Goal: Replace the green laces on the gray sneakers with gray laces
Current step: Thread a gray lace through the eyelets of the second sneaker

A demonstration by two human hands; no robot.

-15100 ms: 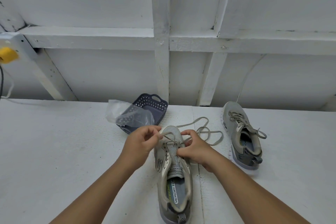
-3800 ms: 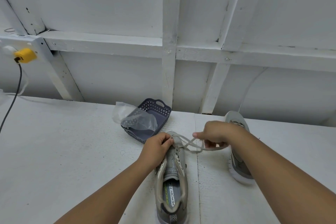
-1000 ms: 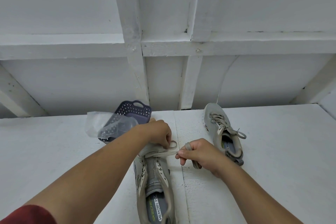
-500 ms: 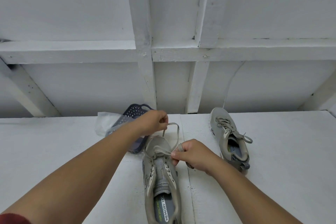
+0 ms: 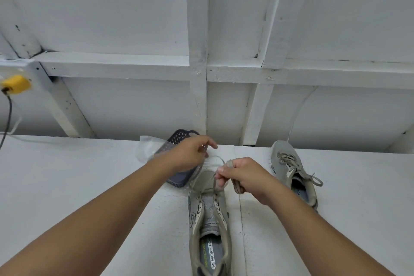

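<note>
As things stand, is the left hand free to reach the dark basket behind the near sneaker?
Probably yes. The left hand hovers right over the dark basket with fingers loose; only the clear plastic bag drapes its left side. The right hand pinches the lace.

Both forearms are bare to the frame edge, with no sleeves, rings or watches on the hands [image 5: 243, 175].
</note>
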